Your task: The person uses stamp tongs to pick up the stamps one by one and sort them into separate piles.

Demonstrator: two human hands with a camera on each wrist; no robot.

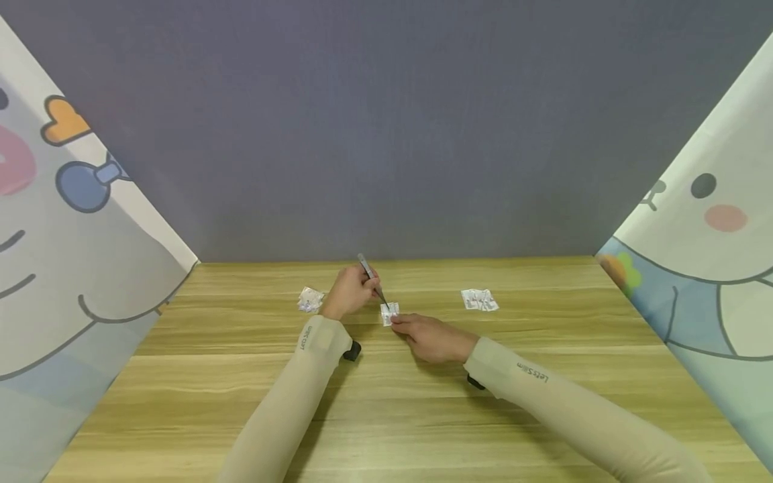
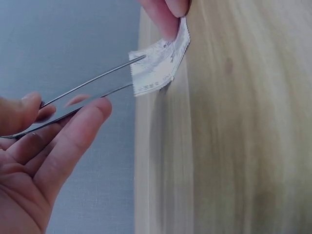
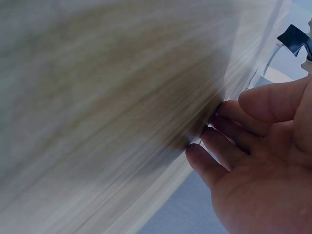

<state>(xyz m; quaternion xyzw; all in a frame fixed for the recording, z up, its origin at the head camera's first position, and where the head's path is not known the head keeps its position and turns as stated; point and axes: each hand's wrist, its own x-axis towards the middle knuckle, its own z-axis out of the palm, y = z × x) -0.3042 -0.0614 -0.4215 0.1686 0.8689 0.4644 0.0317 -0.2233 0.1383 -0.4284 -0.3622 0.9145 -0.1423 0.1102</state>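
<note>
In the head view my left hand [image 1: 352, 292] holds metal tweezers [image 1: 366, 266] pointing down at a small white packet [image 1: 386, 310]. The left wrist view shows the tweezer legs spread apart. One tip lies over the near face of the foil packet [image 2: 155, 68], while the other leg passes out of sight at its edge. My right hand [image 1: 436, 339] pinches the packet's opposite end, and the packet bends there. From the right wrist, the thumb [image 3: 273, 101] lies over the index finger; a thin pale edge beside it is hard to make out.
A small pile of similar packets [image 1: 311, 300] lies to the left on the wooden table [image 1: 386, 416]. More packets [image 1: 480, 300] lie side by side to the right. A grey panel [image 1: 386, 134] stands behind the table, with cartoon-printed panels on both sides.
</note>
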